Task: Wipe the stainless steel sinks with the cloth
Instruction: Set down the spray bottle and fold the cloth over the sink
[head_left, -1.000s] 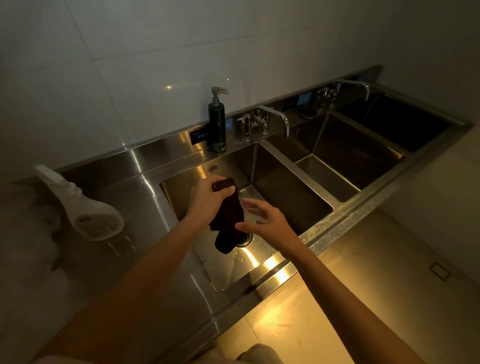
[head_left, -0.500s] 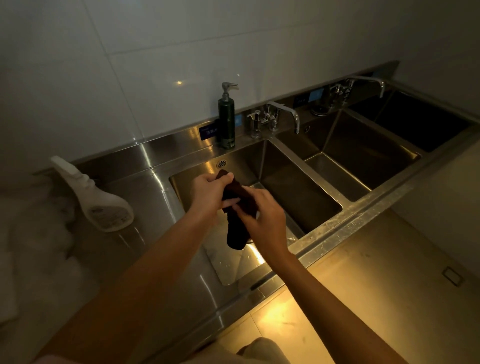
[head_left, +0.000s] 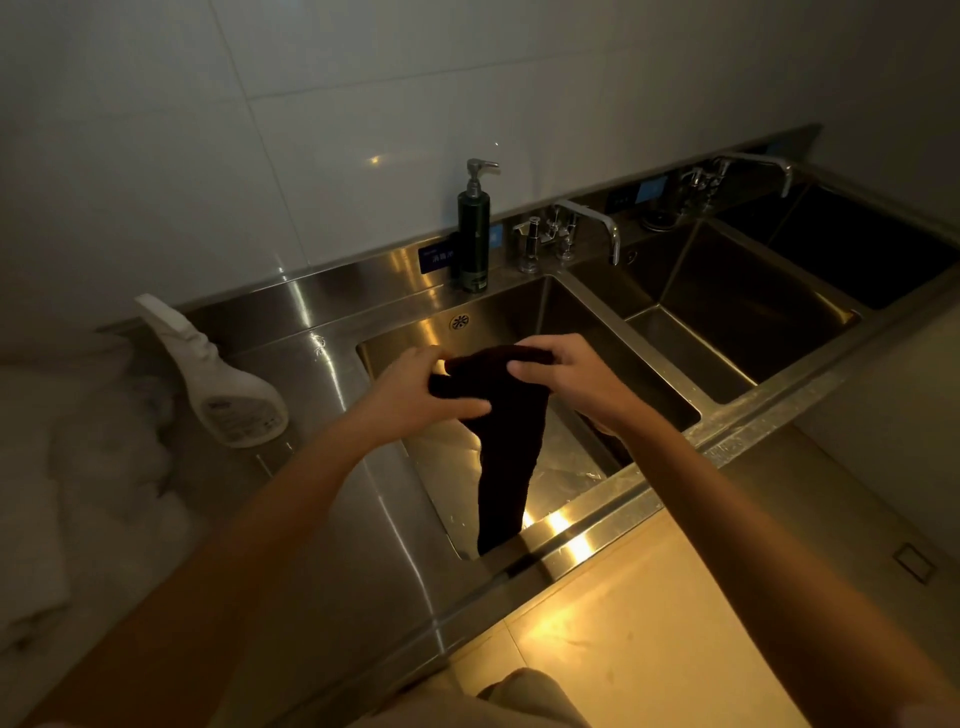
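Note:
A dark cloth (head_left: 506, 457) hangs over the left stainless steel sink (head_left: 524, 312), held by its top edge. My left hand (head_left: 415, 397) grips its left corner and my right hand (head_left: 566, 374) grips its right corner, so the top edge is stretched between them. The rest of the cloth dangles down toward the sink's front rim. A middle sink (head_left: 727, 343) and a right sink (head_left: 857, 244) follow to the right, both dark inside.
A white spray bottle (head_left: 218, 384) lies on the steel counter left of the sink. A dark pump dispenser (head_left: 474, 234) stands behind the left sink, beside a faucet (head_left: 576, 234). A second faucet (head_left: 737, 171) stands further right. White cloth (head_left: 62, 467) is piled at far left.
My right hand has closed on the cloth's top edge and both hands have drawn apart, spreading it. The cloth now hangs longer and lower.

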